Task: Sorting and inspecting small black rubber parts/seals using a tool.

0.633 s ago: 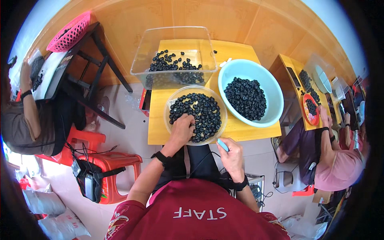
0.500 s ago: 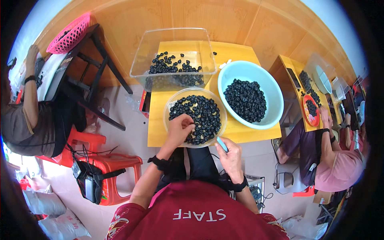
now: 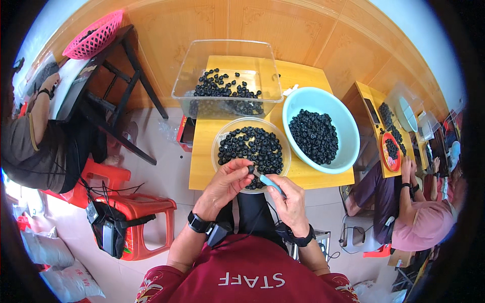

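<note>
My left hand (image 3: 222, 186) pinches one small black ring-like part (image 3: 251, 169) between thumb and fingertips, just over the near rim of a clear round tub (image 3: 288, 156). In my right hand (image 3: 290, 201) is a small tool with a light blue handle (image 3: 271, 183) and a short thin metal tip. The tip meets the black part or lies right beside it; fingertips partly hide the contact. Many more black parts (image 3: 252, 144) with holes lie in the tub. A light blue basin (image 3: 352, 151), to the right, holds a heap of them.
Behind the tub stands a clear rectangular bin (image 3: 276, 86) with scattered black parts, on a yellow table (image 3: 308, 180). Red stools (image 3: 151, 222) are at the left. Co-workers sit on both sides, by a black-legged table (image 3: 136, 65) and another yellow table (image 3: 371, 134).
My left hand has come up out of the tub toward me with a black part. My right hand has turned the tool's tip leftward to that part. The view has shifted slightly.
</note>
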`<state>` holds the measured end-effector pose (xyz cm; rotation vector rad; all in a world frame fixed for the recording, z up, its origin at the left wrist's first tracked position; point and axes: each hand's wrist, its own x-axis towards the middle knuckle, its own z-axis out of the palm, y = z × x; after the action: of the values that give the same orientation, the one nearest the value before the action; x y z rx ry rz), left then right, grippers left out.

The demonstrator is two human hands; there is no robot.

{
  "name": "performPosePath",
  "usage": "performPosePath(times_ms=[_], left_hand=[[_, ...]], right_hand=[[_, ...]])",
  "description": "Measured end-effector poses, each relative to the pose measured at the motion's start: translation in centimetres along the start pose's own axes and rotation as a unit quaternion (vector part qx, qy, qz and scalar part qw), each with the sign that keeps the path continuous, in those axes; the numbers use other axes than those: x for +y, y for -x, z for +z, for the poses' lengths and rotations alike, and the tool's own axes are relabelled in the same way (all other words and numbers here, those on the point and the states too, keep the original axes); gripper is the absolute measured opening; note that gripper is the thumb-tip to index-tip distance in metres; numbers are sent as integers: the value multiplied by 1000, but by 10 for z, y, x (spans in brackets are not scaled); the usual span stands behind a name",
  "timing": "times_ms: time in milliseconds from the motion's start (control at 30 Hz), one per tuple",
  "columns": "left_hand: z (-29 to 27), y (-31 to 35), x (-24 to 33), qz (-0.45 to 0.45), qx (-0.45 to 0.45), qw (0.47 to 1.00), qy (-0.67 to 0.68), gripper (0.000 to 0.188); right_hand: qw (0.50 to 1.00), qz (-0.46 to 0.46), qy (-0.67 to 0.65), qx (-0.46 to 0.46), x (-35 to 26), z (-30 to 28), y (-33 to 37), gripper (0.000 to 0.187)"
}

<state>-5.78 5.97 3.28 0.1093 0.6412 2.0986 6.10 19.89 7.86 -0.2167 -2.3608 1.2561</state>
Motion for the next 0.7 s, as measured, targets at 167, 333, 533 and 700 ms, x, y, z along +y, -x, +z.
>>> performPosePath(times_ms=[167, 333, 533, 700], left_hand=[[1, 2, 1, 10, -3, 1000, 5, 19], [0, 4, 2, 5, -17, 1000, -6, 18], [-4, 3, 1, -5, -16, 1000, 3, 16], [-4, 3, 1, -17, -20, 1000, 9, 15]], right_hand=[[995, -60, 74, -21, -1, 3, -4, 19], [993, -69, 90, -16, 0, 5, -6, 19], [991, -73, 106, -20, 0, 5, -7, 20], [989, -91, 114, -9, 3, 5, -6, 21]])
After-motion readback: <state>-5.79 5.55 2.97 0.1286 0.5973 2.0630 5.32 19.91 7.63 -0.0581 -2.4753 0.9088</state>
